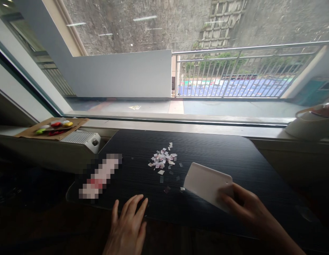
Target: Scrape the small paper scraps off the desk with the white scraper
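Observation:
My right hand (240, 202) grips the near right end of a flat white plastic piece (207, 180) with rounded corners and a small hole near one corner. Its left end is close to a single white paper scrap (182, 188) on the black table (217, 148). Over the table's front edge, my left hand (128, 219) is open with fingers spread and holds nothing. Beyond the hands, a loose pile of small white and pinkish paper scraps (163, 158) lies mid-table. Several clear or dark scraps (167, 190) are scattered on its near side.
A blurred-out pinkish strip (100, 177) lies at the table's left side. Left of the table stands a white radiator (83, 140), with brown paper (29, 131) and colourful small items (56, 124) beside it. A window sill (154, 124) runs behind; a whitish bag-like object (299, 125) sits far right.

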{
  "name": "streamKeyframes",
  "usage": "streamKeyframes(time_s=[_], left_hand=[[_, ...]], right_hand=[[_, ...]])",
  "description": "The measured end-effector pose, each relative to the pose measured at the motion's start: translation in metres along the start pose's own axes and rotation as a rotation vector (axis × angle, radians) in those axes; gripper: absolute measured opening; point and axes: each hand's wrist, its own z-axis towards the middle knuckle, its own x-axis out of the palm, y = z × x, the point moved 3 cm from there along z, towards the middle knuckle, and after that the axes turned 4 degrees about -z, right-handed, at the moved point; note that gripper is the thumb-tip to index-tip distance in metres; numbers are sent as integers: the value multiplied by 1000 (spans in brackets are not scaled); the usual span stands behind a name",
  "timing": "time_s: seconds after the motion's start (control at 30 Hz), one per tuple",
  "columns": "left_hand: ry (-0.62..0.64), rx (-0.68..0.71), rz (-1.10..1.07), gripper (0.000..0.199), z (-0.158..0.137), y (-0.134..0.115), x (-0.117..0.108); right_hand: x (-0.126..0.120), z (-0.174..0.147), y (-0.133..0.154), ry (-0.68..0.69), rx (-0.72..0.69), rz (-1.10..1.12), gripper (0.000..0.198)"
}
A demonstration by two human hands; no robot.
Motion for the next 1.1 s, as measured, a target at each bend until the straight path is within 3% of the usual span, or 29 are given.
streamKeyframes(time_s=[0.1,0.27,0.43,0.63,1.1], left_hand=[[-17,-16,-30,52,10,-8,-5],[-42,117,-140,51,44,-46,-16],[52,153,-234,47,65,-74,-8],[26,126,-232,40,64,-76,0],[-26,118,-212,34,71,-71,-7]], right_hand=[[5,3,-5,36,-9,-40,30],[5,4,-10,30,-7,-115,27],[4,3,-16,26,1,-122,28],[1,-2,-12,29,22,-118,29],[-12,-16,-10,-25,8,-162,27]])
